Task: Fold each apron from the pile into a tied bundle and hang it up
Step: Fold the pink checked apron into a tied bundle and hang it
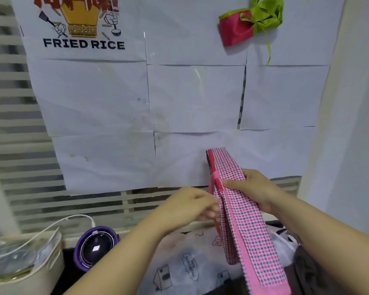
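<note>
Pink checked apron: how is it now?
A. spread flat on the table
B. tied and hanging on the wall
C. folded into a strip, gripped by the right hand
C: the right hand grips the pink checked apron, folded into a long strip, in mid-air.

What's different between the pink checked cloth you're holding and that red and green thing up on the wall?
The pink checked apron is a long, flat folded strip; the red and green bundle is bunched up short. The right hand grips the apron, the blurred left hand at its edge; the bundle hangs on the wall. The bundle is tied, a green string dangling; the apron shows no knot. Both are cloth.
</note>
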